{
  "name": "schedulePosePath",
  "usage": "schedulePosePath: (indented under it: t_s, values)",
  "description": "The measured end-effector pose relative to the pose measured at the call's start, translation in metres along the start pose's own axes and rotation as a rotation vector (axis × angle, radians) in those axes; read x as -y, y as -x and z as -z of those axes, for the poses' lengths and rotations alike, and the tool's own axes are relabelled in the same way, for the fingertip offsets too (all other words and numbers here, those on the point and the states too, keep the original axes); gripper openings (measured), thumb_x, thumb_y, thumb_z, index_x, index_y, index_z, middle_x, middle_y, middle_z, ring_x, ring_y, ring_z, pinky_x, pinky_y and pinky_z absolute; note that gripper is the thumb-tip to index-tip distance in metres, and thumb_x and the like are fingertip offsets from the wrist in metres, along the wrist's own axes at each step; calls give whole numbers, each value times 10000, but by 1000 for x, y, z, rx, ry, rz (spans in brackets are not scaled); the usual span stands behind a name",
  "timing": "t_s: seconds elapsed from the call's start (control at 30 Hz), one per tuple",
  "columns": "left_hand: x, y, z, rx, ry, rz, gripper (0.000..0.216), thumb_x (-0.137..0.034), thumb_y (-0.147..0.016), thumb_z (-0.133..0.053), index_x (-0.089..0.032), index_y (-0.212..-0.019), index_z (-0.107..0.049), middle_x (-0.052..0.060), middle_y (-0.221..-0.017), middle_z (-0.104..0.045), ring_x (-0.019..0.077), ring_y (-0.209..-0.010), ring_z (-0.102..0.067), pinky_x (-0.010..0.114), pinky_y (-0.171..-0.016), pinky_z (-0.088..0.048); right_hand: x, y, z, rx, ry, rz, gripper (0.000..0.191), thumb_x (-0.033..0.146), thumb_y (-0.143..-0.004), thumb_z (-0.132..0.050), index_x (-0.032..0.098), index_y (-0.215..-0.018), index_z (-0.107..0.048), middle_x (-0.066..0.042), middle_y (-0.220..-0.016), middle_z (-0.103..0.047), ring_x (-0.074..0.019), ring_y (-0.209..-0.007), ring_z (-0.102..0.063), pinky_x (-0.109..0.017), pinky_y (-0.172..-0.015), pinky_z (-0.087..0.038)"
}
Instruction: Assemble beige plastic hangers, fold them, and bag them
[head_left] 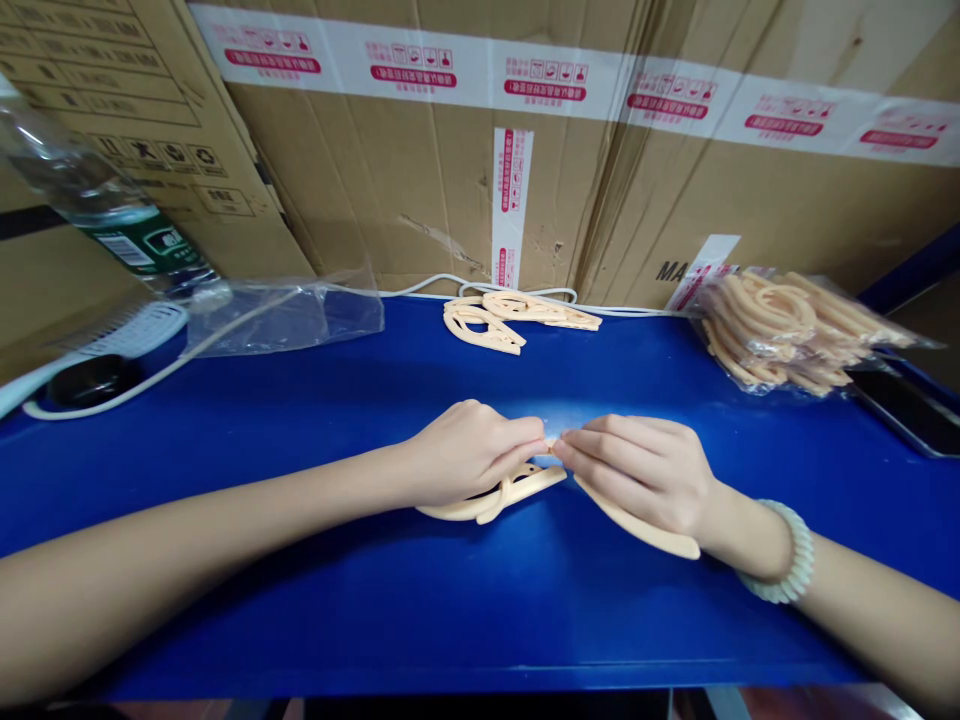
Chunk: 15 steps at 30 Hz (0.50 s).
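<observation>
My left hand (469, 455) and my right hand (637, 470) meet at the middle of the blue table (315, 440), fingertips pinched together. Both are closed on a peach-coloured curved plastic piece (517, 490) that lies partly under the palms. One arm of it sticks out below my right hand (645, 530) toward the wrist. A pale bead bracelet (787, 555) is on my right wrist.
A small pile of the same peach pieces (510, 318) lies at the back centre. A clear bag full of them (787, 330) sits back right, beside a dark phone (911, 410). Back left: an empty plastic bag (300, 315), a water bottle (112, 215), a white cable. Cardboard boxes (420, 160) wall the back.
</observation>
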<state>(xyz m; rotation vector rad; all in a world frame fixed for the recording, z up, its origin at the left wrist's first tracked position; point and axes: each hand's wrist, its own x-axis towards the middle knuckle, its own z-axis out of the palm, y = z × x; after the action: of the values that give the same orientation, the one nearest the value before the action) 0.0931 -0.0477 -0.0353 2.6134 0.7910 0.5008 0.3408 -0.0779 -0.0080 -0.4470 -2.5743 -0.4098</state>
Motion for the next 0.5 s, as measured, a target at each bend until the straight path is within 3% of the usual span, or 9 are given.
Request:
schedulePosePath:
  t_s: [0.13,0.3,0.37,0.43,0.5]
  values:
    - [0,-1,1,-4,24,-15,350,-321,-1067,-341,-204,-800,-534,-34,-578,-485,135,-509,-471,260,-539,-265,2,-5,5,31,82,67,283,93,-1004,-513,234,-1004,-758,-55,-935,-778,-216,-791,-716,-339,-622,-606]
    - [-2,-5,7,20,214,13,370,-319,-1056,-363,-191,-742,-509,-35,-569,-499,114,-511,-471,246,-547,-310,8,-15,17,8,96,223,309,105,-981,-463,236,-1076,-727,-53,-914,-765,-233,-796,-703,-357,-656,-613]
    - [2,-6,10,31,419,100,378,-364,-1058,-365,-185,-763,-521,-25,-580,-557,112,-516,-525,228,-546,-365,4,-16,21,-59,-8,82,308,85,-990,-457,225,-1140,-686,-73,-964,-759,-241,-840,-699,-374,-706,-603]
    - [9,-8,11,45,725,213,397,-465,-1047,-388,-175,-832,-554,-2,-612,-624,122,-507,-579,224,-524,-422,-10,-13,25,-150,-122,-188,287,91,-1008,-451,233,-1135,-666,-88,-1012,-744,-248,-900,-693,-398,-761,-582]
    - [16,-11,11,47,1032,285,392,-533,-977,-535,-151,-914,-602,34,-685,-680,146,-554,-644,244,-548,-498,-32,-5,25,-178,-197,-450,230,153,-1019,-467,237,-1029,-681,-90,-1008,-730,-261,-933,-685,-417,-794,-562]
